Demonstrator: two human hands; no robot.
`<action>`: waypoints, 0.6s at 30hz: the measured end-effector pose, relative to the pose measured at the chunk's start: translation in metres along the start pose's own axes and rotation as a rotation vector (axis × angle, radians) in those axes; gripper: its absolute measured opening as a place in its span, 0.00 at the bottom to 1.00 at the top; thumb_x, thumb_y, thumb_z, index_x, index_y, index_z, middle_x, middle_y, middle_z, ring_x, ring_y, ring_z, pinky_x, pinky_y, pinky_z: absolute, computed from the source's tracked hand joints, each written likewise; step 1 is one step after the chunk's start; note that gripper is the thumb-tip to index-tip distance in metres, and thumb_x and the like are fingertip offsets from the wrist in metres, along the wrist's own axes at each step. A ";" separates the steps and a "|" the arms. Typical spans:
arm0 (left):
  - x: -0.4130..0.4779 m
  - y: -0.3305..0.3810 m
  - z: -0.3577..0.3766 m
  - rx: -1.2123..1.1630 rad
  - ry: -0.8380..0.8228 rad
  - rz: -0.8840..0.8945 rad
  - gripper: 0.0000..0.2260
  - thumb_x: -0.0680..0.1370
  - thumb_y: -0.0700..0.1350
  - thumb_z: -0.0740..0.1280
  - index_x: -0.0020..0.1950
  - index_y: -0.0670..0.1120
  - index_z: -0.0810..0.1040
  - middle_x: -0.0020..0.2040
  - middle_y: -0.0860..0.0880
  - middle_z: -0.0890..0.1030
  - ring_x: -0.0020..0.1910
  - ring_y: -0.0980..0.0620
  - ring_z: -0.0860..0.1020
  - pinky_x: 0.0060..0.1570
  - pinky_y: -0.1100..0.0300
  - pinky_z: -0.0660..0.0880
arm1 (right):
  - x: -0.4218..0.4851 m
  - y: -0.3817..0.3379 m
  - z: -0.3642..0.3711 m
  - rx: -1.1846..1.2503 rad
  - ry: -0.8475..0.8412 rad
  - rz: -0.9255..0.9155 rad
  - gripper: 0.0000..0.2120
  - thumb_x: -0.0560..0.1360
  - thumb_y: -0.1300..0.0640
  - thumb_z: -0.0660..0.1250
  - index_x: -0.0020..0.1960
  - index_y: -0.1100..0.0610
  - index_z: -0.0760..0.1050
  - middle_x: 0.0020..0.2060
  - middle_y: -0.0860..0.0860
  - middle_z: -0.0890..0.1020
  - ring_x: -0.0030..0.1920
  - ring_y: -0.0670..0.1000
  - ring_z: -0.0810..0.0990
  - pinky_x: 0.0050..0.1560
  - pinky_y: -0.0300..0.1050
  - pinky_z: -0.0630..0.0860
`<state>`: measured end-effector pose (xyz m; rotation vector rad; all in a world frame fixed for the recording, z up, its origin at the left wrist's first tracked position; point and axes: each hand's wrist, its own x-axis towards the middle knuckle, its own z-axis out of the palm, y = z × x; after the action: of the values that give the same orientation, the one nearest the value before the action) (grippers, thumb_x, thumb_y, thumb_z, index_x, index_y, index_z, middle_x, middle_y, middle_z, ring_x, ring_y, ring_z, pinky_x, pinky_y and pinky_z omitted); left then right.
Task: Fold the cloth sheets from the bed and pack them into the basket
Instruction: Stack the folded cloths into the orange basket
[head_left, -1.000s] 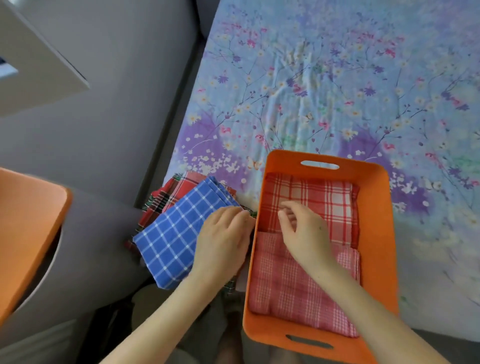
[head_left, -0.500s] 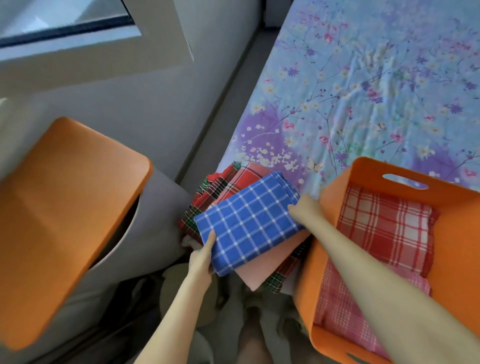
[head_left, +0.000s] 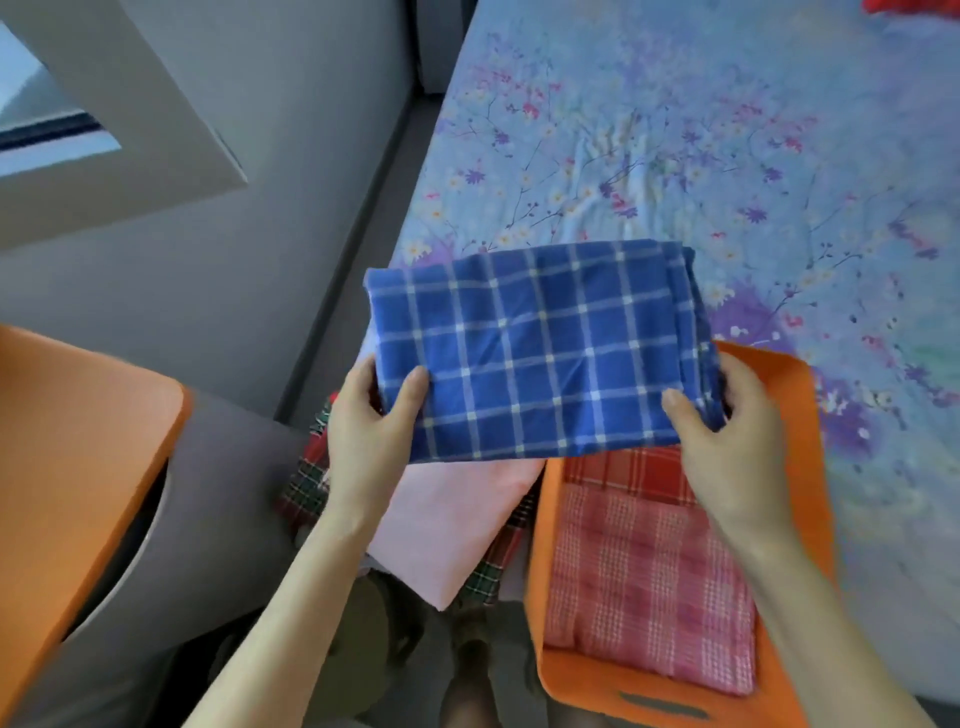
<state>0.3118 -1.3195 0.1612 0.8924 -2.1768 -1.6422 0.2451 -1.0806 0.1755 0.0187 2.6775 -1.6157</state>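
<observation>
While both hands hold it up off the stack, the folded blue checked cloth (head_left: 540, 348) hangs with its long axis running left to right, its near edge pinched at both corners. The left hand (head_left: 371, 421) grips the near-left corner, thumb on top and fingers curled underneath; the right hand (head_left: 727, 431) grips the near-right corner the same way. The orange basket (head_left: 810, 499) lies to the right and nearer than the cloth, directly under the right hand, so that hand is the closer one and the move is judged to be a short carry rightward and down. Inside, a pink checked cloth (head_left: 649, 587) fills the near part and a red checked cloth (head_left: 623, 473) the far part, so the open room is on top of them. The basket's left wall stands between stack and interior and must be cleared. A pink cloth (head_left: 457, 525) tops the remaining stack on the left, over a dark plaid cloth (head_left: 306, 483). The floral bedsheet (head_left: 675, 130) stretches far and right.
</observation>
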 end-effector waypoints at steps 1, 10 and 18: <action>-0.002 0.008 0.025 0.048 -0.043 0.072 0.04 0.77 0.45 0.67 0.51 0.52 0.74 0.45 0.60 0.78 0.43 0.65 0.78 0.39 0.72 0.74 | 0.001 0.015 -0.019 -0.039 0.092 0.012 0.10 0.76 0.63 0.65 0.56 0.53 0.73 0.45 0.43 0.80 0.44 0.36 0.78 0.42 0.24 0.71; -0.045 -0.042 0.202 0.282 -0.202 0.058 0.15 0.79 0.44 0.63 0.65 0.45 0.70 0.56 0.49 0.78 0.55 0.50 0.77 0.52 0.57 0.75 | 0.013 0.170 -0.051 -0.397 0.302 0.286 0.17 0.73 0.68 0.66 0.62 0.65 0.73 0.53 0.62 0.80 0.53 0.64 0.78 0.52 0.53 0.73; -0.045 -0.083 0.227 1.101 -0.411 0.395 0.40 0.66 0.32 0.73 0.75 0.46 0.61 0.73 0.36 0.62 0.70 0.36 0.66 0.61 0.47 0.73 | 0.025 0.193 -0.033 -0.954 -0.103 0.176 0.36 0.66 0.67 0.64 0.74 0.62 0.62 0.70 0.65 0.67 0.67 0.66 0.69 0.64 0.59 0.67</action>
<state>0.2464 -1.1315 0.0179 0.2408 -3.2902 -0.3593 0.2235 -0.9609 0.0197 0.1454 2.9412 -0.1892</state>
